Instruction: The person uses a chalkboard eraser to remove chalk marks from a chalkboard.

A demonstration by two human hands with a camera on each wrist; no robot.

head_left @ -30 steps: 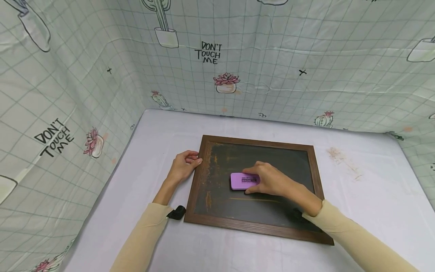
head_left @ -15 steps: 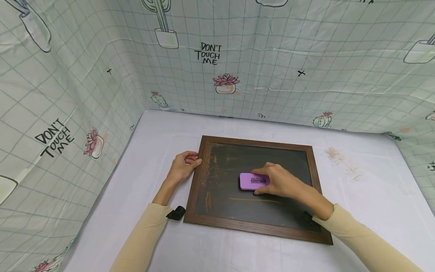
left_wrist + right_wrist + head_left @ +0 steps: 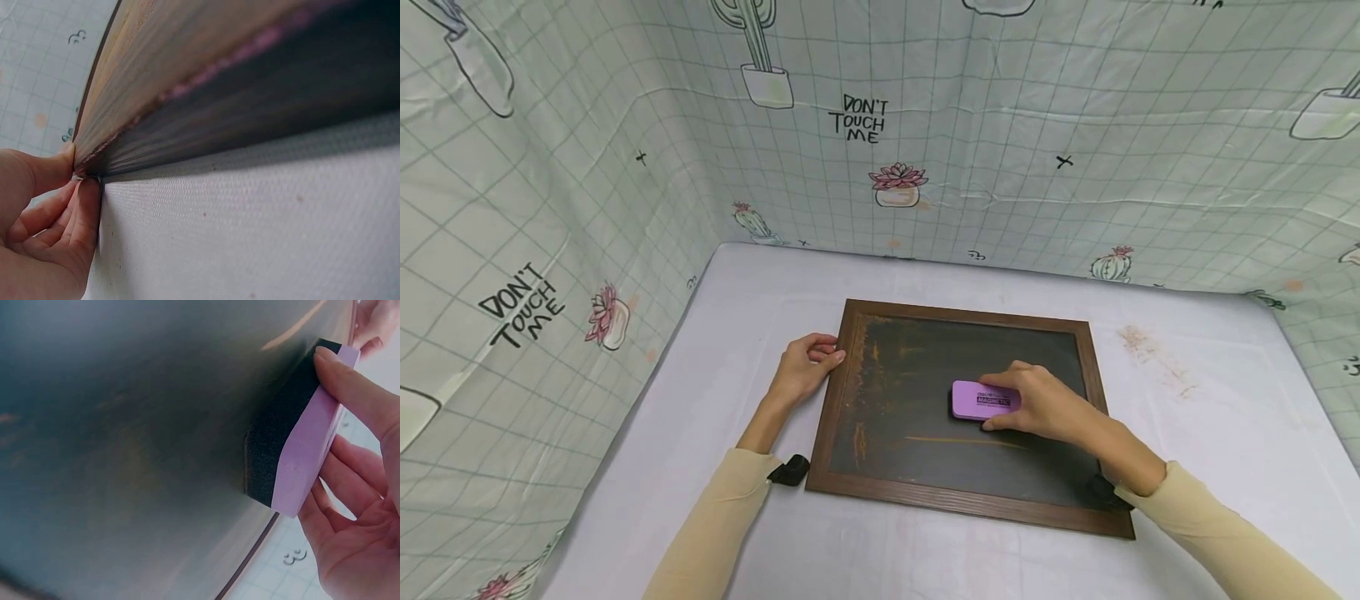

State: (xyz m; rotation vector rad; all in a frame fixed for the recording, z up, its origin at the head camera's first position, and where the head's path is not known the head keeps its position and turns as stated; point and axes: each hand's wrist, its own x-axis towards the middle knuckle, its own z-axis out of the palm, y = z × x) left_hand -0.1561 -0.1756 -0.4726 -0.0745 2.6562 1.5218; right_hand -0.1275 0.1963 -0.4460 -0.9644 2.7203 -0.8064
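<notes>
A framed chalkboard (image 3: 925, 358) lies flat on the white-covered table, its brown wooden frame (image 3: 947, 503) slightly turned. In the head view my right hand (image 3: 1045, 402) grips a purple board eraser (image 3: 973, 400) near the board's middle, thumb on the near side and fingers on the far side. The right wrist view shows the eraser's dark felt (image 3: 281, 425) against the board. At the left edge, my left hand (image 3: 807, 367) pinches the frame; in the left wrist view its thumb (image 3: 53, 165) is over the rim, with fingers at the edge below.
Orange-brown chalk smears (image 3: 861, 442) mark the board's left part, and a thin chalk line (image 3: 966, 442) runs below the eraser. Brownish dust (image 3: 1142, 343) stains the cloth to the right. A patterned curtain (image 3: 970, 125) encloses the table's back and left side.
My right hand has slid the eraser rightward across the board, away from the smeared left part. The left hand keeps its place on the frame, and the board lies as before.
</notes>
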